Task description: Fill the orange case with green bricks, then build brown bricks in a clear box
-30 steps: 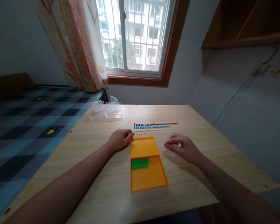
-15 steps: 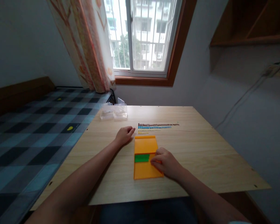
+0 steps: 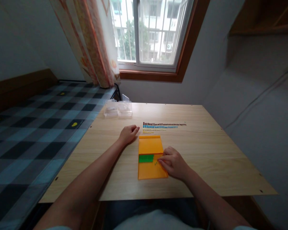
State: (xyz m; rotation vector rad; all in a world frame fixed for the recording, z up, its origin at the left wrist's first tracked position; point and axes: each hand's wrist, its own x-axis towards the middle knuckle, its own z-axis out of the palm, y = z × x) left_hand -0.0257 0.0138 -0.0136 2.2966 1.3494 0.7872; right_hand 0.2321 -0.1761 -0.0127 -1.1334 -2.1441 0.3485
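Observation:
An orange tray [image 3: 149,146] with a cross divider lies on the wooden table [image 3: 201,159] in front of me. A green block of pieces [image 3: 146,158] sits in its near compartment, against the divider. My right hand [image 3: 174,163] rests on the tray's right edge, its fingers pinched together over a few tiny green bits [image 3: 156,164]. What the fingertips hold is too small to make out. My left hand [image 3: 129,133] lies loosely curled on the table by the tray's far left corner, holding nothing visible.
Behind the tray lie rows of small dark, blue and yellow pieces [image 3: 162,125]. Two clear plastic boxes [image 3: 118,109] stand at the table's far left. A bed with a checked cover [image 3: 38,124] adjoins the left side. A window and curtain are beyond.
My right hand came from the table right of the tray onto the tray's right edge and pinched shut; tiny green bits now lie by its fingertips. The left hand stayed put.

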